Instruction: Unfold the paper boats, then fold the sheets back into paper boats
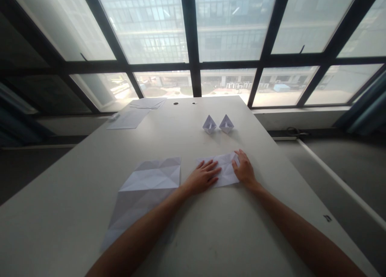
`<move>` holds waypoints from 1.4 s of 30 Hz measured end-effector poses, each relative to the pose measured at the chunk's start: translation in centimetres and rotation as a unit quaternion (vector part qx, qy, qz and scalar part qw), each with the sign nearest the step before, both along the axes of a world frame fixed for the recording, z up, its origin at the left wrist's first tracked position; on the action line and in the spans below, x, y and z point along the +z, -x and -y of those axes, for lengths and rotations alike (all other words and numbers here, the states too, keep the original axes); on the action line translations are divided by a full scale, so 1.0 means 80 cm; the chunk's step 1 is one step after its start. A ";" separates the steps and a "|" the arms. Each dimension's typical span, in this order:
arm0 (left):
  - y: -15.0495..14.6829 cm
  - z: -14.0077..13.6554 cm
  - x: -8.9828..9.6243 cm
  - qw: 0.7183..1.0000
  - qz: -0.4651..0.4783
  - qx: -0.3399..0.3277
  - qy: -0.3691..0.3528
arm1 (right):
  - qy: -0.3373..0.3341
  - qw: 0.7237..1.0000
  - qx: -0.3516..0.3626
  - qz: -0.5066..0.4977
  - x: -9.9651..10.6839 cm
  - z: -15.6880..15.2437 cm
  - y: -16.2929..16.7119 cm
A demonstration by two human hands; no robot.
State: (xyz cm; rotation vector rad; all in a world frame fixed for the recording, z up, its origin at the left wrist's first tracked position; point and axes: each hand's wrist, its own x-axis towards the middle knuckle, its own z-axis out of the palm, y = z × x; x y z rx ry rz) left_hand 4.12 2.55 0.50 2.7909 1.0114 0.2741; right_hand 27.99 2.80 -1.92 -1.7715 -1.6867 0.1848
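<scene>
A small creased sheet of white paper (pixel 226 172) lies on the white table in front of me. My left hand (pixel 202 177) rests palm down on its left part, fingers spread. At the sheet's right edge is my right hand (pixel 245 169), its thumb over the paper and its fingers curved, apart from the thumb. To the left lies a larger white sheet with fold lines (pixel 147 180), partly covered by my left forearm. Beyond my hands stand two folded paper boats, a left one (pixel 209 125) and a right one (pixel 226 124), side by side.
Several flat white sheets (pixel 129 119) lie at the table's far left, beside a small clear object (pixel 114 117) too blurred to name. Two round holes are set near the far edge of the white table (pixel 187 136). Large dark-framed windows rise behind it.
</scene>
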 end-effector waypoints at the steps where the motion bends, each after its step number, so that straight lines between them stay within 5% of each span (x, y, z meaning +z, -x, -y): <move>1: 0.000 0.000 0.001 1.000 -0.003 0.001 0.000 | -0.006 0.999 -0.003 -0.032 0.001 -0.002 -0.003; 9: -0.002 -0.003 -0.002 1.000 0.017 0.000 0.006 | 0.035 0.956 -0.002 -0.290 0.022 -0.016 -0.026; 13: 0.000 -0.004 -0.004 1.000 0.028 -0.003 0.013 | 0.092 0.868 -0.013 -0.489 0.035 -0.017 -0.032; 18: -0.001 0.000 -0.003 0.998 0.044 0.035 -0.028 | 0.171 0.780 0.092 -0.595 0.044 -0.011 -0.024; 22: -0.004 0.002 -0.003 0.995 0.072 0.061 -0.035 | 0.132 0.798 0.123 -0.576 0.043 -0.002 -0.006; 26: -0.004 -0.005 -0.007 0.980 0.172 0.099 0.032 | 0.044 0.864 0.166 -0.474 0.039 0.011 0.018; 31: 0.002 -0.025 -0.014 0.883 0.406 0.182 0.149 | -0.009 0.938 0.266 -0.221 0.029 0.030 0.046; 35: 0.006 -0.035 -0.018 0.817 0.490 0.264 0.150 | 0.058 0.949 0.307 0.033 0.019 0.041 0.057; 38: 0.003 -0.032 -0.019 0.864 0.418 0.276 0.053 | 0.080 0.935 0.317 0.139 0.017 0.046 0.059; 42: -0.004 -0.019 -0.022 0.960 0.220 0.172 -0.002 | 0.075 0.932 0.318 0.159 0.021 0.048 0.058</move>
